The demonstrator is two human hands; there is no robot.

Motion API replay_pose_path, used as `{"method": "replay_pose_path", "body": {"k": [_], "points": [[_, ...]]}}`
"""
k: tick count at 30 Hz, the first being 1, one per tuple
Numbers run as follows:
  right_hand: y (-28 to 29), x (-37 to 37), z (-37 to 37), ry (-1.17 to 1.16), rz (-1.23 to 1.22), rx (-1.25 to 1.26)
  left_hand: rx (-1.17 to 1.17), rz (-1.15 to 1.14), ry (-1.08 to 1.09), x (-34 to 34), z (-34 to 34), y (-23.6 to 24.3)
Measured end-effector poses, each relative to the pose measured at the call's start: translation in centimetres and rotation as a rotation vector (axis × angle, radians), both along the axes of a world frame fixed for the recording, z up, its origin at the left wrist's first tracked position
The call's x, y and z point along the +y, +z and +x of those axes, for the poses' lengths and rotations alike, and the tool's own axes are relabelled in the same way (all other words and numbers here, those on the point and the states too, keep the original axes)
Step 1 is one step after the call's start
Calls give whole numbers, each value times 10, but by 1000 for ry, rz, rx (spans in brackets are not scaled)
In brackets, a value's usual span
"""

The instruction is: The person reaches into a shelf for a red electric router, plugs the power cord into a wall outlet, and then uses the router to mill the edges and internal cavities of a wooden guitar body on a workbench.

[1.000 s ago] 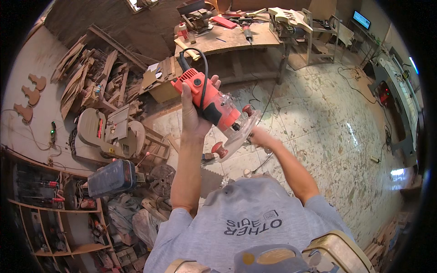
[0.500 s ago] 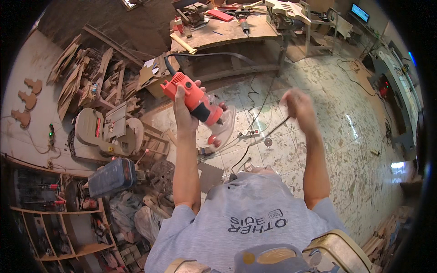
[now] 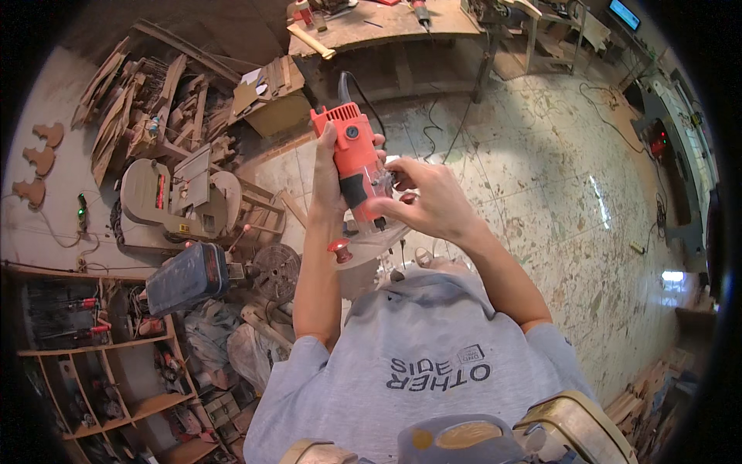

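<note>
A red and black trim router (image 3: 355, 139) is held up in front of me, its body tilted and its bit end toward me. My left hand (image 3: 326, 178) wraps round the router's body from the left. On the router's right side, my right hand (image 3: 437, 197) has thumb and fingers closed at a small dark knob (image 3: 401, 182) by the clear housing. The clear base plate (image 3: 379, 249) spreads out below, with a red round handle (image 3: 339, 248) at its left. From the router's top runs a dark power cord (image 3: 345, 87), curving away behind it.
Beyond the router stands a wooden workbench (image 3: 371, 35). Scrap wood (image 3: 162, 100) is piled at the far left, near a beige bandsaw (image 3: 147, 197). A dark blue case (image 3: 188, 280) and wooden shelves (image 3: 147, 406) are at the near left. Cords lie on the stained tile floor (image 3: 541, 170).
My right hand has come in from the right, letting go of the cord, and now meets the router's side. The router has shifted right and turned more upright in my left hand.
</note>
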State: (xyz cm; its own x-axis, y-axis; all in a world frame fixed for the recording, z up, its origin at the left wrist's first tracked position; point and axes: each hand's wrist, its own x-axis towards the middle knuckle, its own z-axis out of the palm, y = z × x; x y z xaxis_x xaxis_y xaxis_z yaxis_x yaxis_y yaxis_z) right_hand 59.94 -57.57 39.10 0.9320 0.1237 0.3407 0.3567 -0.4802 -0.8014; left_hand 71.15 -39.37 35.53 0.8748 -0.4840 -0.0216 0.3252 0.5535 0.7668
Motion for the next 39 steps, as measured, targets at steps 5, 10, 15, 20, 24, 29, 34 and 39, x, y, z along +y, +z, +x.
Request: {"method": "replay_pose_path", "body": {"k": [5,10,15,20,24,29,34,39], "points": [[-27,15,15,-71,-38,-77,2,81,63,3,-4,3],[-32,17,17,-73,401,160,52,-62,-31,16,2,-10],[-61,10,22,42,273,173,65,-217,-58,29,11,-16],[-69,10,17,255,233,388,71,-237,55,37,10,-21],[-67,15,14,193,183,318,66,-115,117,45,7,-18],[-66,22,11,173,192,315,62,-293,-38,62,18,-40],[-86,27,9,96,215,311,134,-247,45,60,3,-54],[-127,60,-6,68,263,402,83,-124,67,88,-33,-97]]}}
